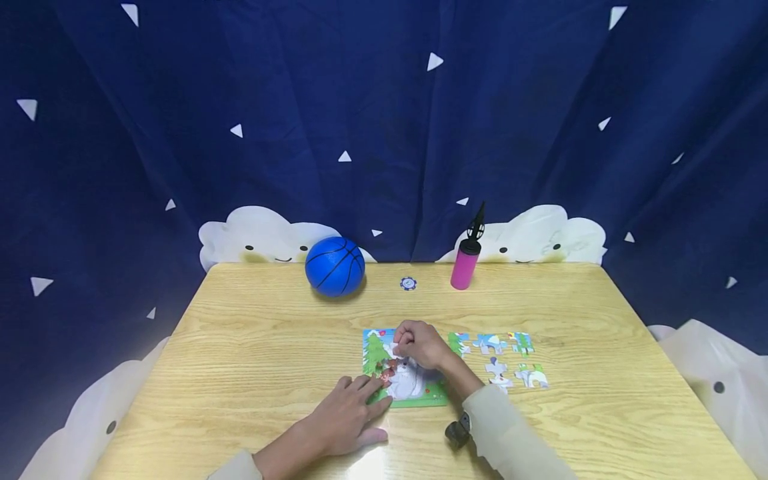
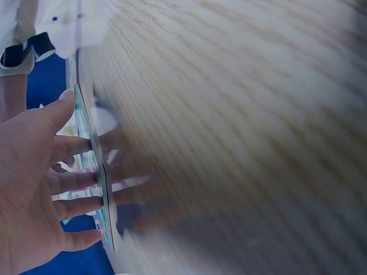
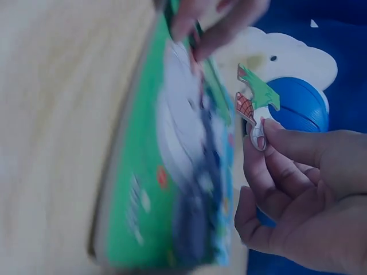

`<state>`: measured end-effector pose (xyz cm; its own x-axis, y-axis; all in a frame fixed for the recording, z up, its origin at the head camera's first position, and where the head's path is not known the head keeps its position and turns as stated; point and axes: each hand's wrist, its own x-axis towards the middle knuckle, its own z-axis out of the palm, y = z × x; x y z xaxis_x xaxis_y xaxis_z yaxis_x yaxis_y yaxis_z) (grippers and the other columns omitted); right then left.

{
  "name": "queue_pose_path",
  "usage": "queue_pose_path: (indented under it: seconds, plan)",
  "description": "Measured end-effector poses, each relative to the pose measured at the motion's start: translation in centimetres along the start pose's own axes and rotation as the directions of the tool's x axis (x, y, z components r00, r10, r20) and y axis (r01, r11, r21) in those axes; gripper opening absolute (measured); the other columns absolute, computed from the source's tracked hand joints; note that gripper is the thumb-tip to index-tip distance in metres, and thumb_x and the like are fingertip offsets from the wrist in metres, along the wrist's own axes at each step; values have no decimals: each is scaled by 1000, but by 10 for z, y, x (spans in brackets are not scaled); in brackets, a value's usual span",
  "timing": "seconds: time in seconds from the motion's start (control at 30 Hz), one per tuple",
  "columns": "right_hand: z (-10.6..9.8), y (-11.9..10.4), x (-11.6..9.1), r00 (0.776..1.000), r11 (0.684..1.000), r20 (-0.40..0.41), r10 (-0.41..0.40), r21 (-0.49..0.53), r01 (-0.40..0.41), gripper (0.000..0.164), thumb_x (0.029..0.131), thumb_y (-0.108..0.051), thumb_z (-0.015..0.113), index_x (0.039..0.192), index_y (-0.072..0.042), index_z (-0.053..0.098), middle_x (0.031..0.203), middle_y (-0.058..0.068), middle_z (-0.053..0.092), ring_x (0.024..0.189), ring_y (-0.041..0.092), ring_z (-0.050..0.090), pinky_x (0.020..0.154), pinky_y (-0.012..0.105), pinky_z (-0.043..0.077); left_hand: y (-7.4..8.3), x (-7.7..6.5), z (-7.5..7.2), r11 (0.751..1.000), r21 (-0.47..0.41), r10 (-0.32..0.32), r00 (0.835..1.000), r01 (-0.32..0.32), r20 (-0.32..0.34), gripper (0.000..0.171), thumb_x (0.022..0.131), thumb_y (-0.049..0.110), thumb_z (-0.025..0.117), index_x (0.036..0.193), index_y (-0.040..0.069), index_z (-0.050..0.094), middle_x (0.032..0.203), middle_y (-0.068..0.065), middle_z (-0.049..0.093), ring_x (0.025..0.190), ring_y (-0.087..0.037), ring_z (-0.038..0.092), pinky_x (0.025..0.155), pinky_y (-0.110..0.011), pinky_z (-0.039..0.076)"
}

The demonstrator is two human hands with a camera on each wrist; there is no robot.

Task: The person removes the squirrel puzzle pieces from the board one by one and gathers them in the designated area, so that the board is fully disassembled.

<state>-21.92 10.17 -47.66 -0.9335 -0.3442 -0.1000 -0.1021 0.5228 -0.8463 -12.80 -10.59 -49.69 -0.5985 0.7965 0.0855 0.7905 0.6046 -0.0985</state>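
A jigsaw puzzle board with a green border and a white animal picture lies at the middle of the table. My right hand is over its upper part and pinches a jigsaw puzzle piece between thumb and fingers. That piece shows green, white and a red-brown pattern, and in the right wrist view it stands tilted above the board's surface. My left hand has its fingers spread, with the fingertips resting on the board's lower left part. The left wrist view shows those fingers along the board's edge.
Several loose puzzle pieces lie on the table right of the board. Farther back stand a blue ball and a pink pump with a black top, with a round chip between them. A dark blue curtain hangs behind.
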Motion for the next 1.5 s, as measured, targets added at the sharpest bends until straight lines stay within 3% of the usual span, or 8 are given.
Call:
queue_pose_path:
  seconds: [0.33, 0.6, 0.77, 1.0, 1.17, 1.33, 1.5]
  plan:
    - [-53, 19, -24, 1000, 997, 0, -9, -82, 9, 10, 81, 0, 67, 89, 2, 60, 69, 3, 60, 59, 8, 47, 54, 18, 39, 0, 2, -1, 1000, -14, -4, 1000, 4, 27, 59, 94, 60, 35, 134, 22, 55, 139, -6, 51, 122, -24, 51, 91, -43, 46]
    - [-79, 48, -56, 998, 993, -22, 66, -100, -68, 9, 83, -4, 66, 89, 0, 59, 69, 2, 58, 55, 7, 42, 47, 18, 34, 0, 2, 0, 1000, -2, 8, 1000, -8, 20, 59, 94, 61, 34, 134, 22, 55, 139, -7, 51, 122, -25, 51, 91, -43, 46]
    - [-85, 58, -67, 997, 990, -6, 82, -116, -82, 9, 83, -3, 65, 90, -1, 60, 69, 4, 59, 55, 9, 45, 46, 18, 35, -1, 2, -1, 1000, 3, 6, 1000, -6, 30, 59, 94, 61, 34, 134, 23, 54, 140, -7, 51, 122, -26, 52, 91, -44, 46]
    - [-86, 61, -69, 990, 975, -56, 133, -174, -141, 9, 80, 2, 67, 85, -2, 61, 70, 5, 61, 60, 16, 55, 49, 20, 42, -2, 2, -4, 1000, 5, -8, 998, 8, 62, 60, 94, 62, 32, 135, 23, 53, 141, -6, 49, 123, -25, 50, 92, -44, 45]
    - [-84, 62, -69, 982, 963, -79, 172, -199, -185, 10, 79, 2, 68, 81, -4, 60, 68, 3, 58, 54, 14, 51, 45, 19, 40, -1, 3, -3, 1000, 5, -2, 999, 2, 43, 60, 94, 61, 34, 134, 23, 54, 140, -6, 50, 122, -26, 51, 91, -45, 46]
    - [-84, 67, -72, 988, 949, -91, 127, -278, -148, 10, 80, -1, 70, 79, -6, 61, 61, -1, 51, 49, 9, 43, 45, 18, 37, 0, 4, -4, 999, 39, 7, 1000, -8, 27, 60, 93, 63, 34, 133, 24, 55, 138, -7, 51, 120, -27, 53, 92, -48, 45]
    - [-83, 67, -75, 991, 960, -85, 101, -255, -120, 6, 82, -1, 67, 79, -5, 63, 63, 2, 56, 50, 10, 48, 45, 17, 38, 2, 5, -5, 1000, 22, 8, 1000, -8, 11, 60, 93, 63, 35, 130, 22, 58, 134, -9, 53, 115, -28, 55, 91, -49, 46]
